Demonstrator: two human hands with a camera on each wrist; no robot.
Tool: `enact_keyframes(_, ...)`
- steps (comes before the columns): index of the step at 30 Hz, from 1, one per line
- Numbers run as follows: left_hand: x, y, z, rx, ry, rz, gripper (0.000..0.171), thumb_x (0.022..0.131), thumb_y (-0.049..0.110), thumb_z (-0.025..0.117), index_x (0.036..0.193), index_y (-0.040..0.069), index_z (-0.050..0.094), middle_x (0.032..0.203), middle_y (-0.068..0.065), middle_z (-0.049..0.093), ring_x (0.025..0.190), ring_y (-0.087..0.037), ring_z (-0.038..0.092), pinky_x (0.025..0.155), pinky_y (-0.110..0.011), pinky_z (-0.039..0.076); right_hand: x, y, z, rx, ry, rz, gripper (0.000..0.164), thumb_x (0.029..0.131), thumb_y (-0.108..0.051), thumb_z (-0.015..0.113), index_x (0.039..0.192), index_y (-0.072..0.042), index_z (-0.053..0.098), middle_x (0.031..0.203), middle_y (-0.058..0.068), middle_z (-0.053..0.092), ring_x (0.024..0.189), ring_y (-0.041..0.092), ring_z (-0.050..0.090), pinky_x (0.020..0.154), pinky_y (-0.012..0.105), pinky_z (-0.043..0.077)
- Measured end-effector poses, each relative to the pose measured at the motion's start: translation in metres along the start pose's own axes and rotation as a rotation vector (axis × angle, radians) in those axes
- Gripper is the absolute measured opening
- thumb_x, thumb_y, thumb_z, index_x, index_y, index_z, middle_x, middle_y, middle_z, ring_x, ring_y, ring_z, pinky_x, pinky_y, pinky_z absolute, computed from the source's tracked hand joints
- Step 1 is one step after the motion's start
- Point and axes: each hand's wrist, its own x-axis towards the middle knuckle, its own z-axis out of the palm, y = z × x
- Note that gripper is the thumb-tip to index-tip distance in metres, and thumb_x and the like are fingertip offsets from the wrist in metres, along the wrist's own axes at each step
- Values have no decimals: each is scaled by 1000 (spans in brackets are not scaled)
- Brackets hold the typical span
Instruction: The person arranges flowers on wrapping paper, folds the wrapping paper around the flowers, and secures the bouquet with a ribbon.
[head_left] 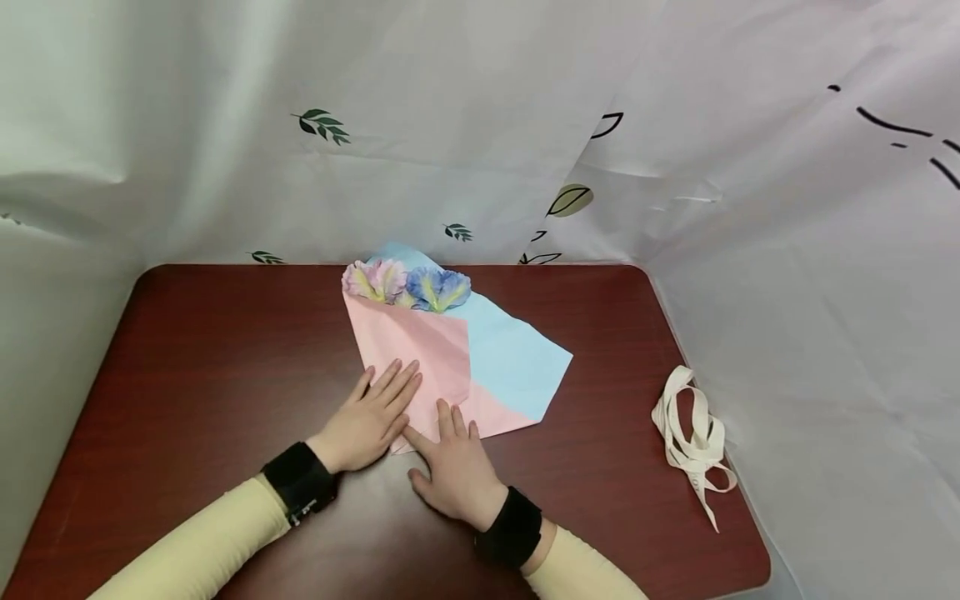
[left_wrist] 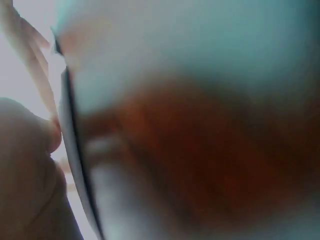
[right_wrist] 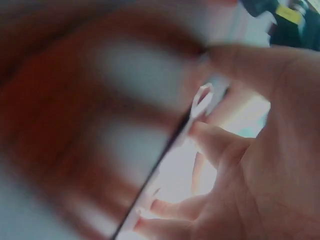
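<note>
A sheet of wrapping paper, pink on one face and light blue on the other, lies folded around a pink flower and a blue flower. Only the blooms show above the pink fold; anything below them is hidden. My left hand rests with straight fingers on the pink fold's left edge. Close beside it, my right hand touches the paper's lower edge, fingers extended and thumb apart. In the right wrist view, fingertips of the right hand meet a pale paper edge. The left wrist view is mostly blurred.
A loosely coiled white ribbon lies near the right edge of the dark red-brown table. Pale curtains with leaf prints hang behind the table and along its sides.
</note>
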Motion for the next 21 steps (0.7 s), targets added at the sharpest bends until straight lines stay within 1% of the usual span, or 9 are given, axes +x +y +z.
enact_keyframes(1,1,1,0,2,-5,30,60,104,26,54,157,3,35,165,-16,26,151,-39,23,116,-66,18,0,3,-3,14,12,4,61,99,-46,57,155,-28,43,157,26,36,142,44,40,103,59,45)
enact_keyframes(3,2,0,-1,-10,-42,59,63,103,29,56,157,4,34,165,-17,25,152,-39,22,116,-65,18,1,10,-6,46,37,15,56,101,-37,56,153,-20,46,155,20,43,140,37,45,102,53,48)
enact_keyframes(6,2,-2,-3,-47,-130,70,72,101,39,59,159,5,31,167,-19,18,153,-41,15,116,-66,14,2,24,-11,79,40,28,55,104,-35,51,154,-13,43,153,8,49,141,33,45,102,50,48)
enact_keyframes(8,2,-4,-4,-72,-171,63,78,100,45,59,160,7,28,168,-18,14,154,-41,11,116,-67,10,2,36,-14,87,-5,16,57,106,-39,47,158,-16,38,156,1,46,145,33,38,107,52,43)
enact_keyframes(10,2,-5,-4,-78,-188,61,80,99,49,59,161,10,26,168,-17,11,154,-41,8,117,-66,7,0,50,-15,78,-63,5,56,108,-43,41,160,-23,34,161,-5,37,150,36,28,112,58,35)
enact_keyframes(13,1,-7,-4,-81,-181,66,80,98,51,59,161,14,28,169,-17,11,154,-40,8,116,-67,7,-2,73,-15,62,-113,-8,55,109,-45,38,161,-28,29,166,-7,26,154,37,17,115,66,22)
enact_keyframes(16,1,-9,-1,-94,-179,63,80,98,54,58,162,17,27,169,-15,10,155,-39,6,116,-67,5,-2,89,-16,50,-119,1,56,109,-46,38,161,-29,28,167,-6,22,154,38,12,115,70,15)
enact_keyframes(19,0,-12,5,-122,-176,63,80,98,56,57,162,19,26,170,-13,8,155,-37,2,117,-66,2,-1,91,-21,39,-116,22,59,107,-49,40,160,-23,32,166,-2,26,154,39,11,116,70,13)
enact_keyframes(21,0,-13,10,-120,-176,67,80,98,59,53,163,22,24,170,-11,6,156,-35,0,117,-65,1,0,81,-28,10,-101,40,62,106,-51,41,159,-19,35,165,2,31,154,39,12,117,68,12)
